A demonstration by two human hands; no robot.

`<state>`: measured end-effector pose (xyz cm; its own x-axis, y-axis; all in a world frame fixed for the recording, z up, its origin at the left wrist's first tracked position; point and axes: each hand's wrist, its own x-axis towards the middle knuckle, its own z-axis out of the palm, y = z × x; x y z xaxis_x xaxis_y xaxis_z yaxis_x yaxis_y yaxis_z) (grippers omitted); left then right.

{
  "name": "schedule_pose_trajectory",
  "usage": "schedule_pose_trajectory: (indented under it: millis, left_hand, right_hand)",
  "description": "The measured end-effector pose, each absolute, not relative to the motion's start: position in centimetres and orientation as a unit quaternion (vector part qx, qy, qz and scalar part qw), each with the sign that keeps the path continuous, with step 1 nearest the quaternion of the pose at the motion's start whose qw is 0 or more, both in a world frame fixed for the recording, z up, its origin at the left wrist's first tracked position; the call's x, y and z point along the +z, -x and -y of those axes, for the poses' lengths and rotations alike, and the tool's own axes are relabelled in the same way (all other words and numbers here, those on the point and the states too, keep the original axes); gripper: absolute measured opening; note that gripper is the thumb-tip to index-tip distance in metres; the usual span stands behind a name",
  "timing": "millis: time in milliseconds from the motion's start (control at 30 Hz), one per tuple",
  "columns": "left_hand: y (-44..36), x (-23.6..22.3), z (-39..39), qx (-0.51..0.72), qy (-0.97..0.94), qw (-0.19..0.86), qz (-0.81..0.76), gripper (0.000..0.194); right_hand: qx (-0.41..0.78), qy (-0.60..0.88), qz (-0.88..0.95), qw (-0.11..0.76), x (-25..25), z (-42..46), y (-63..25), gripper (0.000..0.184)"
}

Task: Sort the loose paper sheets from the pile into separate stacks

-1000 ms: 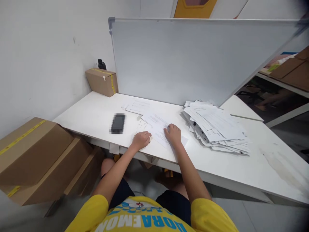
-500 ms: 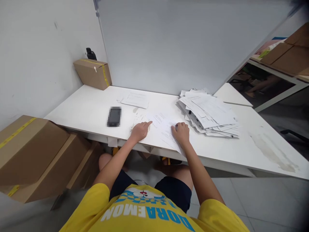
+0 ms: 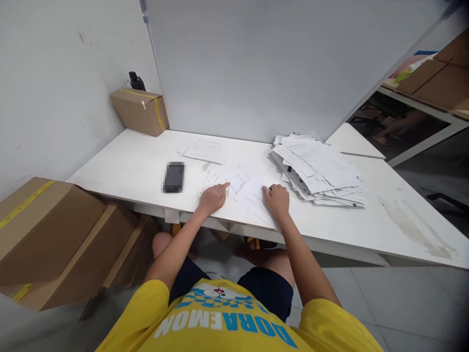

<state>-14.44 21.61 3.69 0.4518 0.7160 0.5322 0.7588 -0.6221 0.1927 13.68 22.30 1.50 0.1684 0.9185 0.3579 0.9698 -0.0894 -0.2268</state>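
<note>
White printed sheets (image 3: 252, 198): laid on the desk (image 3: 139, 166) between the hands
Left hand (image 3: 213, 198): fingers bent, index finger extended at the sheets' edge; grip cannot be told
Right hand (image 3: 277, 199): curled over their right side; grip cannot be told
Paper pile (image 3: 318, 168): heaped beyond, to the right

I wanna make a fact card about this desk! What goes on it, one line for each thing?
Left hand: pointing finger at the edge of the loose sheets
Left hand spot: over the desk
Right hand: on the same sheets; anything under its fingers is unclear
Big paper pile: messy, right of the hands
Flat papers: farther back
Dark flat thing: blurred, left of the hands
Desk box: brown, yellow tape
Behind box: black bottle
</note>
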Motion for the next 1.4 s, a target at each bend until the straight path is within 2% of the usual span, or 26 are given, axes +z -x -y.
schedule_pose_trajectory:
  millis: [867,1400]
  left_hand:
    - [14.75,3.20,-21.98,-0.291,0.852,0.035,0.434,0.033]
    - [14.80,2.99,-22.11,-0.284,0.853,0.023,0.437,0.033]
  right_hand:
    - [-0.057,0.717,0.627,0.300,1.33,-21.74,-13.84,0.032]
    - [-0.035,0.722,0.632,0.279,1.49,-21.77,-13.75,0.030]
